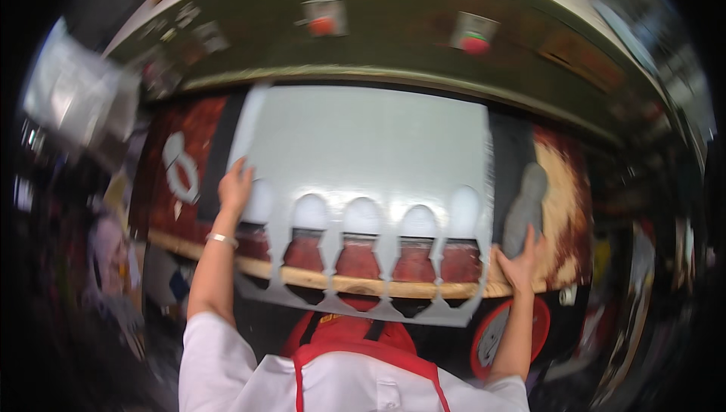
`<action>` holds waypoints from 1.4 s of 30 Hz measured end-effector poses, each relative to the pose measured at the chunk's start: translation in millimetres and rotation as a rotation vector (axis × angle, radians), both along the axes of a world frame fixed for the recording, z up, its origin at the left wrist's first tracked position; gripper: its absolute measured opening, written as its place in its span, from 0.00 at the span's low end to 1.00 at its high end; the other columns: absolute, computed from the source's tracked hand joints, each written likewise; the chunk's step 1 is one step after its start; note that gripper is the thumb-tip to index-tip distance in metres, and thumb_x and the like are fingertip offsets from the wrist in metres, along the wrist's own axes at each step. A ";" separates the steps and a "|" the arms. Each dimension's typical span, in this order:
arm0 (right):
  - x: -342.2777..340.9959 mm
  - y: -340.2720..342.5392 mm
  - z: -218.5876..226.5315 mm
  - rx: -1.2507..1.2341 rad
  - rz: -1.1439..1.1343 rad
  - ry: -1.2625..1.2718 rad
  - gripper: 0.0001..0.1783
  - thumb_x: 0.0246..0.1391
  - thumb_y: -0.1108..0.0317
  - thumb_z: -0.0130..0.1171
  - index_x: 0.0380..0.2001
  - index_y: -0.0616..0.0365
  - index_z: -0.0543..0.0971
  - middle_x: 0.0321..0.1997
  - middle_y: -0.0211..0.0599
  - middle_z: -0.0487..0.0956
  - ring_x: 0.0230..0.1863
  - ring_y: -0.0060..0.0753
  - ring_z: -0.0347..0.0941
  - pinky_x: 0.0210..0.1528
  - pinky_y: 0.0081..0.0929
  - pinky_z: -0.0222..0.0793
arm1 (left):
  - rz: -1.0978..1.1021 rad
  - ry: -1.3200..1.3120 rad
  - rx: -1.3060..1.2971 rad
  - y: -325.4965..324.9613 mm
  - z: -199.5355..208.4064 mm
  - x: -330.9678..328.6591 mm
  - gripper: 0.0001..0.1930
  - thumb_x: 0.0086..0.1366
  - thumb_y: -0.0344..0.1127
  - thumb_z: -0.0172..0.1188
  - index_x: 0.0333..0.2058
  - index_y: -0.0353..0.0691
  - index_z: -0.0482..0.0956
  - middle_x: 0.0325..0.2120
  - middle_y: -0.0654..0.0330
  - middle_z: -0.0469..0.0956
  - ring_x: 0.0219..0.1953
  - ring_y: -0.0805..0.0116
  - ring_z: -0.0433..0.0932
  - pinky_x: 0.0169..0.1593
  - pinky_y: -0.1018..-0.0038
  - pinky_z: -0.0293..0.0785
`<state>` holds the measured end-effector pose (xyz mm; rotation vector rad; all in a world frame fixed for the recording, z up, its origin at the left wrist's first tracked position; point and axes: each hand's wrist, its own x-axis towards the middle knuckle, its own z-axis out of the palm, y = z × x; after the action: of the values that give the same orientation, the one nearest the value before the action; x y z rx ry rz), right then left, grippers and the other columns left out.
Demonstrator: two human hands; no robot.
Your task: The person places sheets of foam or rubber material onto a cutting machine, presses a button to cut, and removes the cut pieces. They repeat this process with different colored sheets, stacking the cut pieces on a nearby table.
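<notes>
A large light-grey sheet [370,136] lies flat on the work board, with a row of sole-shaped cutouts along its near side. Its thin cut strip hangs past the board's front edge, close to my body. My left hand [236,187] is at the left edge of the sheet, fingers curled on it; blur softens the exact grip. Beside the sheet's right edge, my right hand [519,264] has its fingers spread and holds nothing. Its fingertips reach the lower end of a grey sole-shaped piece [525,208], or a stack of them; I cannot tell which.
A green machine beam [393,53] with two red buttons spans the far side. A grey looped scrap [181,170] lies on the reddish board [204,121] at left. Below the wooden front edge, at right, a red basin [541,336] contains grey material.
</notes>
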<state>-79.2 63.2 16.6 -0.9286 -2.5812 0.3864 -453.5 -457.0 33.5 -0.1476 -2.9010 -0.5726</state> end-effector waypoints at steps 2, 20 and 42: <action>-2.8 1.6 3.6 -0.095 -0.010 0.042 0.55 0.27 0.61 0.76 0.63 0.51 0.60 0.64 0.60 0.55 0.68 0.58 0.48 0.67 0.48 0.46 | -0.067 -0.038 0.044 -5.3 3.9 12.1 0.21 0.61 0.42 0.58 0.51 0.40 0.74 0.41 0.45 0.78 0.42 0.46 0.78 0.45 0.60 0.74; -236.5 -260.7 83.4 -0.998 0.588 0.383 0.54 0.24 0.64 0.76 0.59 0.55 0.60 0.57 0.42 0.65 0.58 0.41 0.63 0.61 0.35 0.58 | -0.202 0.170 0.182 -16.3 -15.6 46.2 0.23 0.58 0.30 0.59 0.52 0.31 0.70 0.24 0.48 0.72 0.29 0.49 0.70 0.36 0.59 0.67; -364.8 -218.9 46.9 -0.560 0.277 0.469 0.39 0.58 0.63 0.53 0.66 0.65 0.48 0.66 0.52 0.59 0.65 0.49 0.57 0.66 0.39 0.52 | -0.216 0.031 0.396 -2.0 6.3 -26.3 0.20 0.60 0.26 0.53 0.53 0.33 0.70 0.26 0.49 0.73 0.32 0.50 0.71 0.38 0.60 0.68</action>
<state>-443.9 -155.7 63.5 -0.5384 -2.1859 1.2847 -479.9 -459.0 39.8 -0.4096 -2.6923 -1.1532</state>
